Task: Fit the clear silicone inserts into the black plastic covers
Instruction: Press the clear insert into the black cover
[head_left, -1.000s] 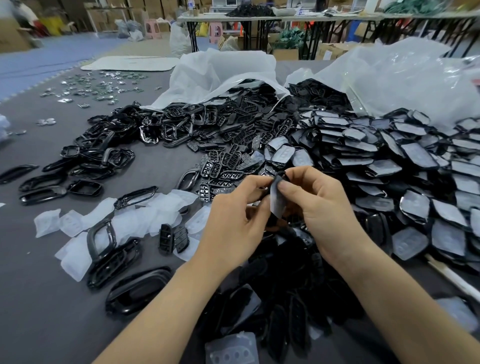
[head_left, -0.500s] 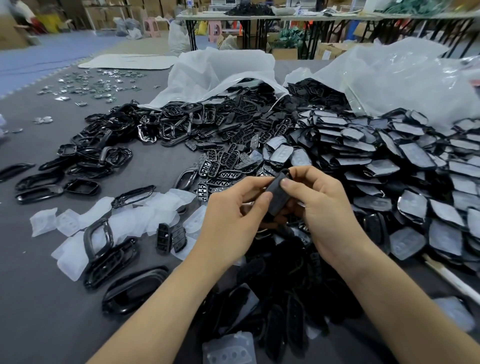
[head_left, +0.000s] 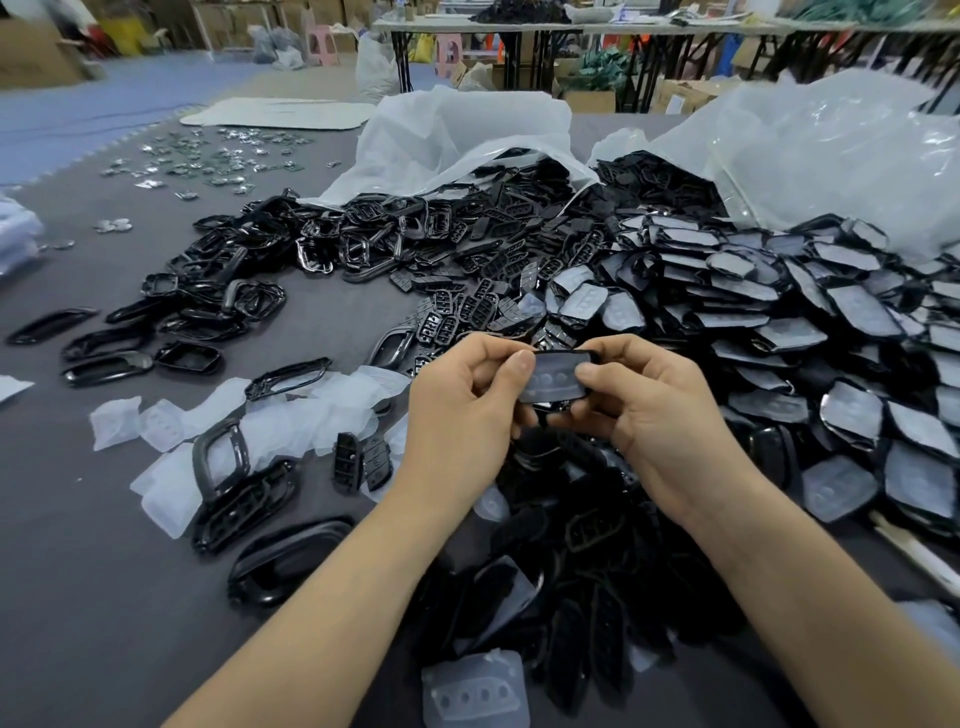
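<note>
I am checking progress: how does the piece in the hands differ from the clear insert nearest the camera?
The held piece has a black rim around its clear insert; the near insert has no black cover. The left hand and right hand pinch the held piece; the near insert lies loose, untouched. Both show a row of button shapes.

No text, label, brand, number or sign can be read. The clear silicone insert (head_left: 551, 379) in the oblong black plastic cover (head_left: 566, 355), held between the left hand (head_left: 462, 410) and right hand (head_left: 660, 415), shows only plain round bumps. The brown cardboard boxes (head_left: 36, 57) far behind are too blurred for any print.
</note>
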